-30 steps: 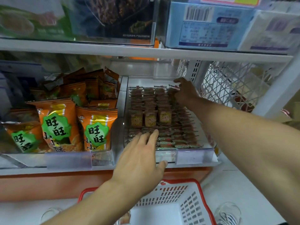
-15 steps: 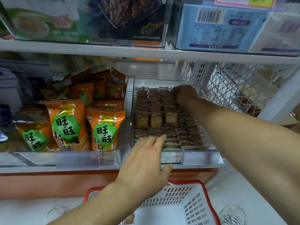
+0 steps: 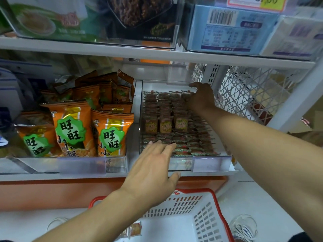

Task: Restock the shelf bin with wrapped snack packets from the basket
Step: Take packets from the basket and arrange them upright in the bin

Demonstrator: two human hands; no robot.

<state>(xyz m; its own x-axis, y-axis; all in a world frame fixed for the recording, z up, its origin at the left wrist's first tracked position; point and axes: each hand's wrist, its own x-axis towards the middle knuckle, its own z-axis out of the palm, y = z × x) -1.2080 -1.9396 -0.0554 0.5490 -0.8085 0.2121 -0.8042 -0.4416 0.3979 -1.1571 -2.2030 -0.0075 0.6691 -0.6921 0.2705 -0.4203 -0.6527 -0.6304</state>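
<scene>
While both arms reach into the middle shelf, the left hand [image 3: 153, 172] lies flat at the front of the clear bin [image 3: 209, 164], fingers straight and spread, tips resting on the front rows of packets [image 3: 176, 119], thumb out under the bin's front lip; it grips nothing. Right hand [image 3: 201, 98] is at the back right corner of the bin, fingers bent down onto the rear packets, forefinger raised toward the back wall; cannot tell if it pinches a packet or just presses, the fingertips are hidden. Packets fill the bin in tight rows, most lying flat, three standing upright face-out near the middle. Basket [image 3: 215, 203], white with red rim, sits on the floor below the shelf, right under the left wrist; one packet [image 3: 135, 228] shows at its left inner edge, partly hidden by the left forearm. Orange bags [image 3: 110, 133] stand in the bin just left. White wire mesh [image 3: 244, 91] is at right behind the right forearm. Boxes [image 3: 232, 30] sit on the shelf above.
</scene>
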